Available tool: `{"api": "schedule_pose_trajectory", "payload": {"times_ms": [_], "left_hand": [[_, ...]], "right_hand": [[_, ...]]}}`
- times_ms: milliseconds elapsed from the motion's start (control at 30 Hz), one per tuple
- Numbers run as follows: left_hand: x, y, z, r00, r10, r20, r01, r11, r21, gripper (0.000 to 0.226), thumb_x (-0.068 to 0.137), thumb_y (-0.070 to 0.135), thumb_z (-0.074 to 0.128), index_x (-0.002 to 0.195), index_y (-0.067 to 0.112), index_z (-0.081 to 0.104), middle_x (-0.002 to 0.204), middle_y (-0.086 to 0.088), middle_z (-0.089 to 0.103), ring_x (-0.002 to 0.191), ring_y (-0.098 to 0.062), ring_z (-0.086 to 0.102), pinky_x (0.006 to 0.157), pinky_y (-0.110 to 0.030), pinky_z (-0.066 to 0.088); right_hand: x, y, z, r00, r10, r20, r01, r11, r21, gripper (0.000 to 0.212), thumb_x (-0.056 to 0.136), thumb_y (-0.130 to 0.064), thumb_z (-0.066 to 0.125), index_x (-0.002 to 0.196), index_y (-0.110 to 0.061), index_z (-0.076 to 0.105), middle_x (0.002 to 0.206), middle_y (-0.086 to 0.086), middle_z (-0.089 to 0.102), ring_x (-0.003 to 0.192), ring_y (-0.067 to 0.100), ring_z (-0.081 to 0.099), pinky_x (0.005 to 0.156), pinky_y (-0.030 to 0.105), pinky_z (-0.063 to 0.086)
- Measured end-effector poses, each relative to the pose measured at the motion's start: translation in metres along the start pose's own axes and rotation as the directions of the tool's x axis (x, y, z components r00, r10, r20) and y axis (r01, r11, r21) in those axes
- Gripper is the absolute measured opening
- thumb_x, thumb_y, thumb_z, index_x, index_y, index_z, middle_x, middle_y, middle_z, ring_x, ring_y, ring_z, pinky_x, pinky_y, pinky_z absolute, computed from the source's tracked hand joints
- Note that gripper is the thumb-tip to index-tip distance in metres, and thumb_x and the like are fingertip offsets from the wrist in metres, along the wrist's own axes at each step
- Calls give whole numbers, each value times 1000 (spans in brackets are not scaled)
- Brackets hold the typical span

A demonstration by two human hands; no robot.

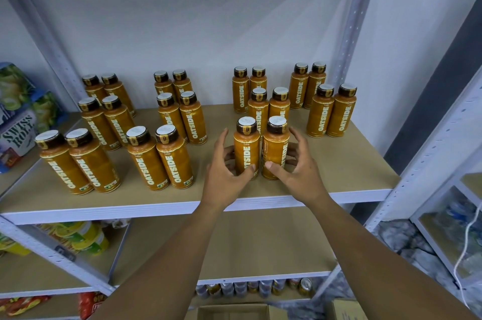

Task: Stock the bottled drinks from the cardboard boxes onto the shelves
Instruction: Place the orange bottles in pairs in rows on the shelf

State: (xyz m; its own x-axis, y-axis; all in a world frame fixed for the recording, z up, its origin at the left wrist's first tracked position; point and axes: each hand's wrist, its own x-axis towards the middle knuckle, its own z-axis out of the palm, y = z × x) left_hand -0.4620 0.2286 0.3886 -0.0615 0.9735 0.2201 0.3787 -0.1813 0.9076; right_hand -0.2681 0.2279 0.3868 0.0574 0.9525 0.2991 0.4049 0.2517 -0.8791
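Note:
Several orange Oatside bottles with brown caps stand in pairs on the tan shelf (326,163). At the front of the third column stand two bottles side by side. My left hand (225,173) holds the left bottle (246,146), thumb on its front and fingers curled round its left side. My right hand (296,167) holds the right bottle (276,145) the same way from the right. Both bottles stand upright on the shelf board. An open cardboard box (232,311) shows at the bottom edge, its inside hidden.
Bare shelf board lies in front of the rightmost bottle pairs (331,111). A second cardboard box (344,309) sits at the bottom right. Swiss roll packs (18,121) fill the left rack. Cans (260,288) line the lowest shelf. Metal uprights (349,40) frame the bay.

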Motion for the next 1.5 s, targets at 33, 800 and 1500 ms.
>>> {"api": "schedule_pose_trajectory", "payload": {"times_ms": [33, 800, 1500], "left_hand": [[0, 0, 0, 1000, -2, 0, 2, 1000, -1, 104, 83, 26, 85, 158, 43, 15, 149, 2, 54, 129, -16, 56, 96, -30, 51], [0, 3, 0, 1000, -15, -4, 15, 1000, 10, 105, 82, 27, 86, 158, 43, 16, 149, 3, 54, 124, -10, 56, 96, -31, 52], [-3, 4, -3, 1000, 13, 1, -13, 1000, 15, 105, 81, 27, 87, 158, 42, 17, 147, 1, 55, 121, -10, 55, 94, -29, 52]], "right_hand": [[0, 0, 0, 1000, -3, -1, 3, 1000, 10, 93, 85, -34, 81, 155, -42, 20, 154, -10, 43, 131, 6, 47, 101, 26, 48], [0, 1, -2, 999, 51, 1, -51, 995, 89, 90, 84, -26, 83, 152, -42, 26, 139, -8, 58, 126, 10, 57, 100, 29, 53], [-2, -4, -6, 997, 42, 57, -46, 997, 59, 79, 84, -31, 82, 147, -37, 36, 143, -6, 54, 122, 11, 56, 92, 22, 52]]}}
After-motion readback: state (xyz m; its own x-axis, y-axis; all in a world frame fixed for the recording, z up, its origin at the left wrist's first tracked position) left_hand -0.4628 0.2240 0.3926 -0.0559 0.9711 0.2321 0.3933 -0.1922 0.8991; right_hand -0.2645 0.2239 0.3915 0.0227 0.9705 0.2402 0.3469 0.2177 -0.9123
